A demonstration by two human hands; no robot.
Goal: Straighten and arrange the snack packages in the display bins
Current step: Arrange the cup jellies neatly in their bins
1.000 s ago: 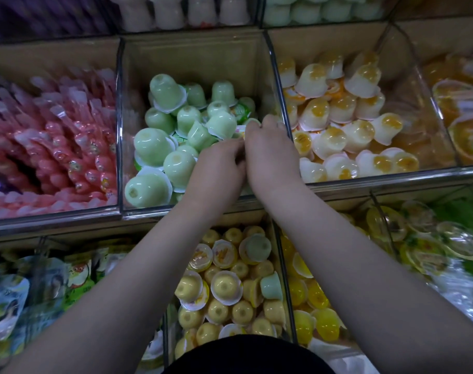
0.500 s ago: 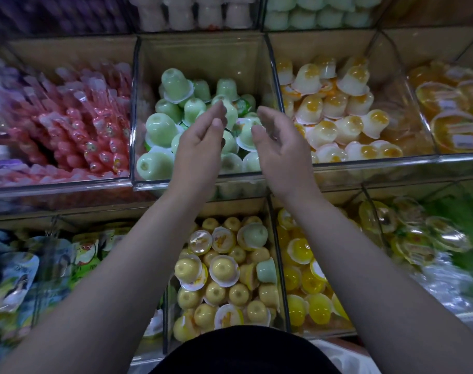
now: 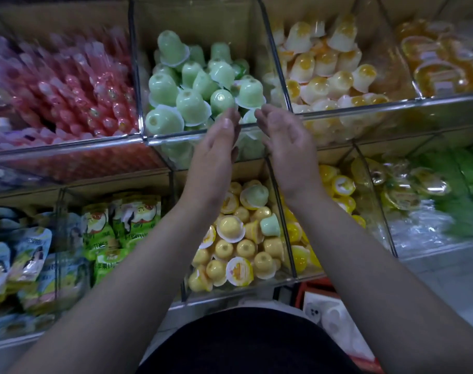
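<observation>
Reference: green bin [image 3: 173, 136], upper row, centre.

**Hand state.** The left hand [image 3: 216, 155] and right hand [image 3: 286, 149] hover at the front wall of the green bin. They are apart, palms facing each other, with straight fingers and nothing held. The fingertips [image 3: 231, 116] reach just over the front rim, near the closest cups.

**Task items.** The green cups [image 3: 192, 103] are heaped in the green bin, tilted at mixed angles and piled above the rim at the front. Two stray green cups [image 3: 269, 225] lie among yellow cups in the yellow bin [image 3: 286, 249], directly below the green bin. White-orange cups [image 3: 324, 68] fill the bin to its right and pink tubes [image 3: 76, 95] the bin to its left.

**Hazards (judgement).**
- Closing the palms too quickly on the heap may push front cups over the rim, so they drop into the yellow bin and add to the strays.
- Pressing on tilted cups may make them roll sideways rather than stand.
- The clear wall is hard to see, so knuckles may strike the rim.
- The strays may be overlooked while attention is on the heap.
</observation>
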